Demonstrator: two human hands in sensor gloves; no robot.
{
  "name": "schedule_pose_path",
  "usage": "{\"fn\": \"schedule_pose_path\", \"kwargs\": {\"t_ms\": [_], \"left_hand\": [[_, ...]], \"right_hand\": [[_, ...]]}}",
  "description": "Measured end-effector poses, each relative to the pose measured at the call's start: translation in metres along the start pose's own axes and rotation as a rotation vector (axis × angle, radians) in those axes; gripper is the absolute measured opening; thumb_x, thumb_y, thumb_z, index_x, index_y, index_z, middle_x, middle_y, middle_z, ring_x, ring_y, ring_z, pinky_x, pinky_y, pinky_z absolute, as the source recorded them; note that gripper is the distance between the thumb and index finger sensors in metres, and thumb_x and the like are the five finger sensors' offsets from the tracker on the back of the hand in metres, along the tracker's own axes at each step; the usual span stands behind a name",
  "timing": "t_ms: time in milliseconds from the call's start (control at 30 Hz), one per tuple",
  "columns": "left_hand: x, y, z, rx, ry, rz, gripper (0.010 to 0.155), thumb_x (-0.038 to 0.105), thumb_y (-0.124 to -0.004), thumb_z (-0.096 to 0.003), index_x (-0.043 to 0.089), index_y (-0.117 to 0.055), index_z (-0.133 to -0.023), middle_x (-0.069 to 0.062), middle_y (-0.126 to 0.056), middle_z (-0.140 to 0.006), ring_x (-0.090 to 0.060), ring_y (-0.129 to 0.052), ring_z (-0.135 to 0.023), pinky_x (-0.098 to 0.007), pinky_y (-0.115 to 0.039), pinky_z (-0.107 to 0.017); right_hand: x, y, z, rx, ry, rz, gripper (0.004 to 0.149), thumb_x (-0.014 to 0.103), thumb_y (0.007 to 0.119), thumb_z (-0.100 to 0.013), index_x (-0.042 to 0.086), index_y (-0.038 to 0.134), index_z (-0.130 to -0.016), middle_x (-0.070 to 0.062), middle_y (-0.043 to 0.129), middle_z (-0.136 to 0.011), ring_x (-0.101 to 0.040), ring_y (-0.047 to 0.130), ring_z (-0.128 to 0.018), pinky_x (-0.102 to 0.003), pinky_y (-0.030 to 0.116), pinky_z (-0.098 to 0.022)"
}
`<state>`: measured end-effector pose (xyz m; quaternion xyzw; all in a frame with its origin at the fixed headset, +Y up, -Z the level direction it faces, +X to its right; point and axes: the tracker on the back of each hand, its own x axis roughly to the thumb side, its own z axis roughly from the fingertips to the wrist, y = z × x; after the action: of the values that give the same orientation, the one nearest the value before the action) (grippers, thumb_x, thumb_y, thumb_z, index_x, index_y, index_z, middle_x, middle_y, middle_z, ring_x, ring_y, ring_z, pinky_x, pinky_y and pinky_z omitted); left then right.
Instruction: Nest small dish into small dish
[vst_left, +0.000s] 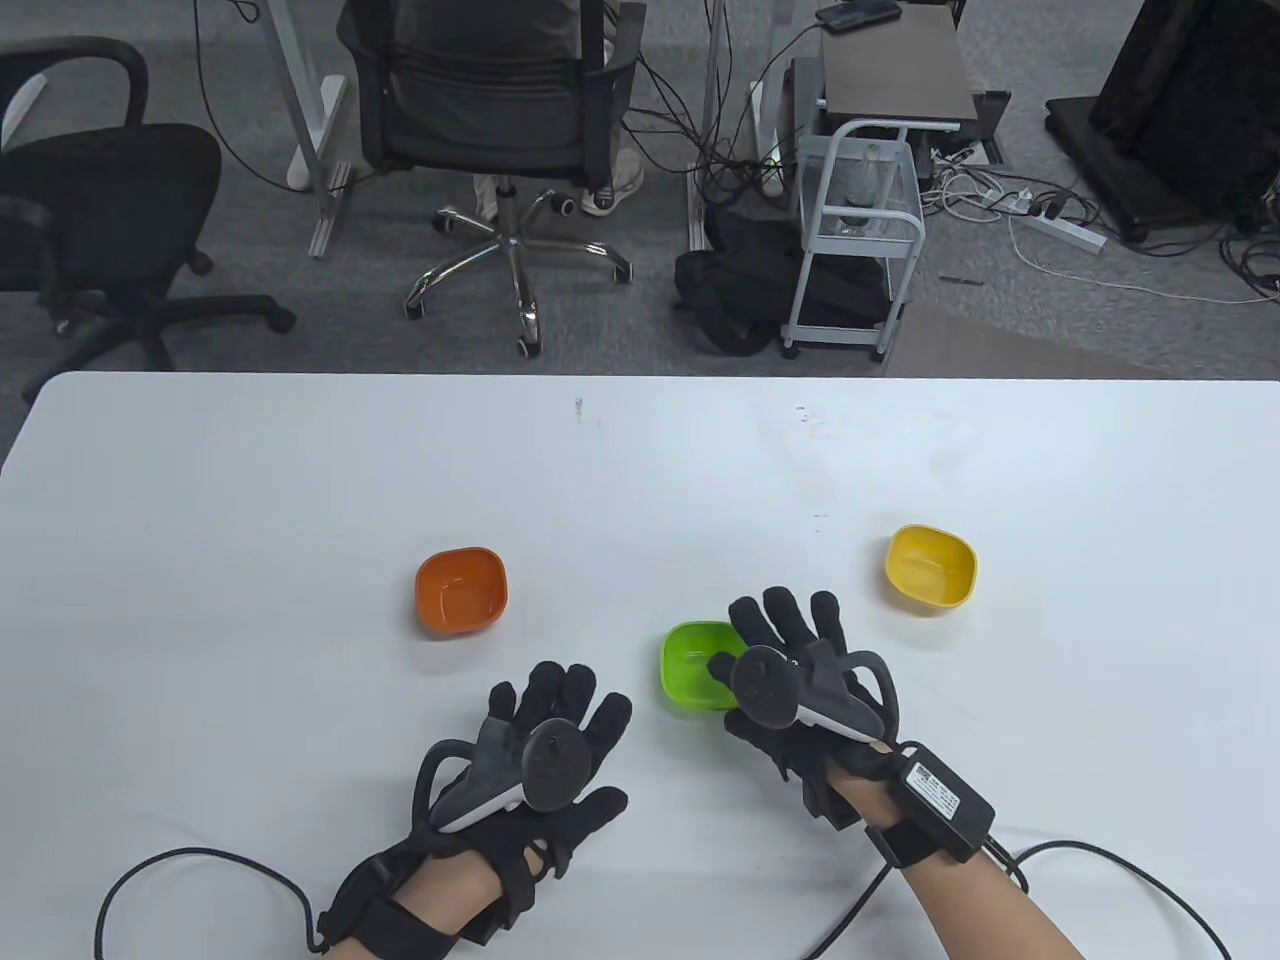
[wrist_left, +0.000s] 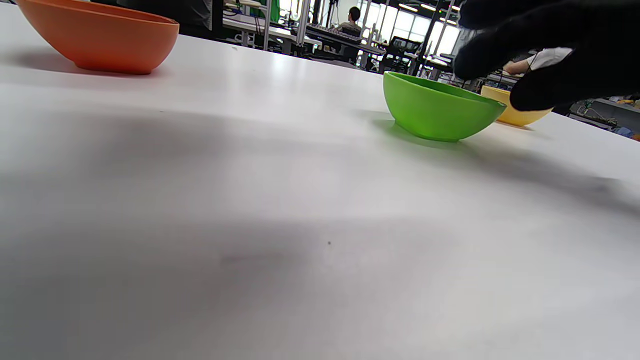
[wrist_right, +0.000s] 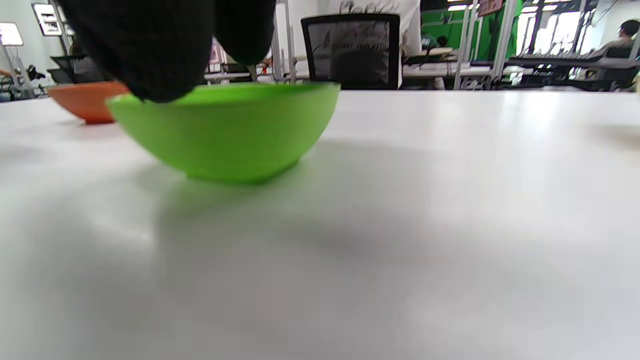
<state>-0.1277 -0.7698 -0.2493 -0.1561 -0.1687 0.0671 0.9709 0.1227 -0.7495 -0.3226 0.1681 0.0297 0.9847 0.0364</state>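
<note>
Nearest, left hand (vst_left: 545, 745) flat with fingers spread, holding nothing. Right hand (vst_left: 800, 665) over the green dish (vst_left: 692, 662), thumb at its glossy rim; grip unclear. Beyond the left hand, rounded-square orange dish (vst_left: 461, 590). Beyond the right, smooth yellow dish (vst_left: 930, 567) on the white table (vst_left: 640, 450).

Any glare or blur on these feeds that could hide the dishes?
Table view: sharp, even light, green dish partly covered by the right hand. Left wrist view: soft table glare, blurred fingers at top right. Right wrist view: fingers out of focus over the green rim, orange dish soft behind.
</note>
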Motion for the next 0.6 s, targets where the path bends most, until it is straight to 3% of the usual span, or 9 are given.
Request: {"fn": "schedule_pose_path", "kwargs": {"t_ms": [133, 267, 433, 600], "left_hand": [[0.000, 0.000, 0.000, 0.001, 0.001, 0.002, 0.080, 0.076, -0.057, -0.0331, 0.062, -0.003, -0.090, 0.018, 0.002, -0.112, -0.014, 0.007, -0.108, -0.053, -0.007, -0.077], [0.000, 0.000, 0.001, -0.003, 0.001, 0.001, 0.079, 0.076, -0.057, -0.0331, 0.062, -0.003, -0.090, 0.018, 0.002, -0.112, -0.014, 0.007, -0.108, -0.053, -0.007, -0.077], [0.000, 0.000, 0.001, -0.005, 0.003, 0.002, 0.079, 0.076, -0.057, -0.0331, 0.062, -0.003, -0.090, 0.018, 0.002, -0.112, -0.014, 0.007, -0.108, -0.053, -0.007, -0.077], [0.000, -0.001, 0.001, -0.014, 0.007, 0.009, 0.079, 0.075, -0.057, -0.0333, 0.062, -0.003, -0.090, 0.018, 0.002, -0.112, -0.014, 0.007, -0.108, -0.053, -0.006, -0.077]], "right_hand": [[-0.021, -0.022, -0.002, -0.122, 0.093, -0.030, 0.071, 0.042, 0.095, -0.028, 0.040, 0.060, -0.090, 0.006, 0.019, -0.111, -0.034, 0.008, -0.107, -0.062, -0.005, -0.069], [-0.067, -0.037, -0.005, -0.220, 0.267, -0.090, 0.075, 0.038, 0.097, -0.030, 0.042, 0.054, -0.091, 0.008, 0.014, -0.111, -0.032, 0.004, -0.107, -0.060, -0.008, -0.069], [-0.148, -0.029, -0.005, -0.186, 0.566, -0.244, 0.071, 0.033, 0.095, -0.034, 0.044, 0.053, -0.091, 0.012, 0.009, -0.110, -0.028, -0.002, -0.107, -0.057, -0.013, -0.070], [-0.197, -0.007, 0.000, -0.098, 0.719, -0.314, 0.066, 0.030, 0.094, -0.036, 0.045, 0.058, -0.089, 0.015, 0.008, -0.109, -0.025, -0.004, -0.108, -0.056, -0.014, -0.071]]}}
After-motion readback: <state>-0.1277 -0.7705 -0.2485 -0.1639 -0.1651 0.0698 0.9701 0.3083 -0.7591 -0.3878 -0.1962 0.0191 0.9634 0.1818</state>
